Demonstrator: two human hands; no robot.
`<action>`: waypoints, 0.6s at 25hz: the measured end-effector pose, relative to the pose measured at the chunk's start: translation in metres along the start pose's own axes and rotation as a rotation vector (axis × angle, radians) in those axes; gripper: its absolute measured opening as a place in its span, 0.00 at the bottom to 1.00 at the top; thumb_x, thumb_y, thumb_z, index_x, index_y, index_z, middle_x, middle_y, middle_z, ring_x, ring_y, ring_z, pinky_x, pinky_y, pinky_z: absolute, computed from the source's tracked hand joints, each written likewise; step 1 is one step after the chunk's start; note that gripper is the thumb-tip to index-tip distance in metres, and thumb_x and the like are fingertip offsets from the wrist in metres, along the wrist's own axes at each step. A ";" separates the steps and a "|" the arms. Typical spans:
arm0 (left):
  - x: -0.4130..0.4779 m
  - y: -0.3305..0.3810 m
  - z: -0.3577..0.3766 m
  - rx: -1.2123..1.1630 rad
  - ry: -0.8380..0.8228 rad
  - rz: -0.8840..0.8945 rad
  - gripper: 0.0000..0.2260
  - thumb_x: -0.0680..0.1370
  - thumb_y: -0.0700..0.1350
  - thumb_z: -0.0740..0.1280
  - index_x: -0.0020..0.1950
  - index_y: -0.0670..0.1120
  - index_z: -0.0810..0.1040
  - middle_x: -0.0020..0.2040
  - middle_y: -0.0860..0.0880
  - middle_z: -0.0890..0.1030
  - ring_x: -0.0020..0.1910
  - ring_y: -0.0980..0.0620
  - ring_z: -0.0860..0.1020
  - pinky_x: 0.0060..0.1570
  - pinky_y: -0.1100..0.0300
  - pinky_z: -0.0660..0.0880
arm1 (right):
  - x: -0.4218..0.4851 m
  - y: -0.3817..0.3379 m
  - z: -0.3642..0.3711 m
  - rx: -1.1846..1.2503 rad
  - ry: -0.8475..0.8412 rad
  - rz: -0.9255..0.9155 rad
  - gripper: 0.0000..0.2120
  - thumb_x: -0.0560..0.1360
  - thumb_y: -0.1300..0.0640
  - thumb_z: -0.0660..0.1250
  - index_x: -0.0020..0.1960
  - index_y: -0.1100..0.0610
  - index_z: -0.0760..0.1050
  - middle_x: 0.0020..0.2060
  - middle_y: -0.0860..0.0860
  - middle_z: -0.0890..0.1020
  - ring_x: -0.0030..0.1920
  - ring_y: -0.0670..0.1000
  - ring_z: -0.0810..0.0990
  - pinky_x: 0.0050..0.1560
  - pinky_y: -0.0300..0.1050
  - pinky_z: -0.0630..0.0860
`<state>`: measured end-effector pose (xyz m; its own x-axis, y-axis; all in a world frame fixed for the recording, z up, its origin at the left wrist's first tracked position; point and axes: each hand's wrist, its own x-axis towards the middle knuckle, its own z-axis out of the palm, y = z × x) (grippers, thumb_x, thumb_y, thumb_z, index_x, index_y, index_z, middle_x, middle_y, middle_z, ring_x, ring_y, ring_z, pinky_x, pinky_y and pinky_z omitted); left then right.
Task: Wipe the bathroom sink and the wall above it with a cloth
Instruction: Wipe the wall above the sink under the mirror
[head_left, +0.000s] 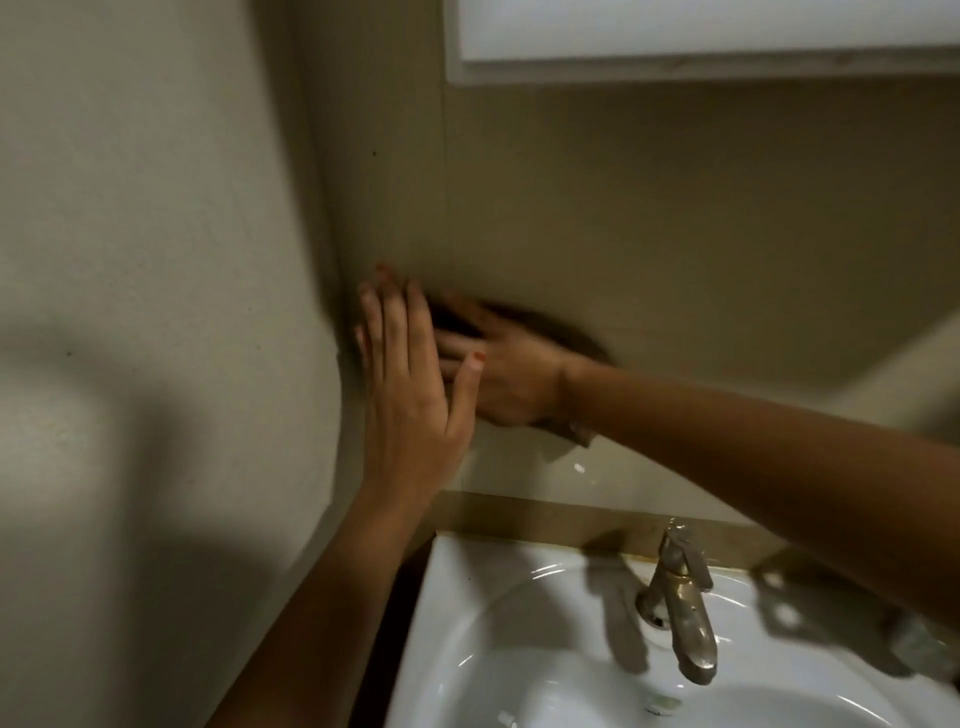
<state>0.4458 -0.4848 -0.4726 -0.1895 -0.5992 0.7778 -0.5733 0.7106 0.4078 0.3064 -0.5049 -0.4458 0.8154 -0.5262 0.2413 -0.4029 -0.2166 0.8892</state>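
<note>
My right hand (506, 371) lies flat against the beige back wall (675, 234) above the sink, pressing a dark cloth (569, 335) onto it; the cloth is blurred and mostly hidden under the palm, with an edge showing below the wrist. My left hand (410, 384) is open with fingers spread, held upright near the wall corner, partly overlapping the right hand's fingers. The white sink (467, 597) sits below, at the bottom right.
A brass-coloured faucet (680, 608) stands at the back of the basin. A white cabinet or mirror edge (675, 52) hangs above. The left side wall (156, 260) meets the back wall in a corner beside my hands.
</note>
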 end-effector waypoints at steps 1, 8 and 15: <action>0.012 0.009 -0.002 -0.005 0.034 0.046 0.34 0.78 0.60 0.51 0.76 0.38 0.49 0.77 0.40 0.49 0.76 0.46 0.44 0.74 0.55 0.42 | 0.001 0.025 -0.010 0.028 0.044 0.075 0.20 0.75 0.50 0.57 0.62 0.53 0.78 0.65 0.54 0.76 0.71 0.61 0.66 0.70 0.68 0.56; 0.034 0.033 0.006 -0.060 -0.010 0.153 0.33 0.79 0.58 0.49 0.76 0.39 0.47 0.77 0.39 0.48 0.77 0.46 0.45 0.74 0.50 0.43 | -0.023 0.085 -0.051 -0.206 0.081 0.499 0.22 0.80 0.52 0.53 0.74 0.51 0.62 0.73 0.52 0.65 0.71 0.64 0.65 0.65 0.67 0.64; -0.019 -0.009 0.032 -0.006 -0.099 0.166 0.30 0.79 0.58 0.52 0.70 0.35 0.62 0.75 0.32 0.50 0.75 0.37 0.51 0.71 0.43 0.60 | -0.077 -0.024 -0.008 -0.066 -0.164 0.054 0.24 0.75 0.52 0.54 0.69 0.56 0.70 0.72 0.54 0.68 0.71 0.61 0.65 0.65 0.60 0.58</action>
<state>0.4294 -0.4916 -0.5068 -0.3590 -0.5069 0.7837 -0.5231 0.8047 0.2808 0.2568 -0.4524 -0.4824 0.7123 -0.6638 0.2278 -0.4121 -0.1329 0.9014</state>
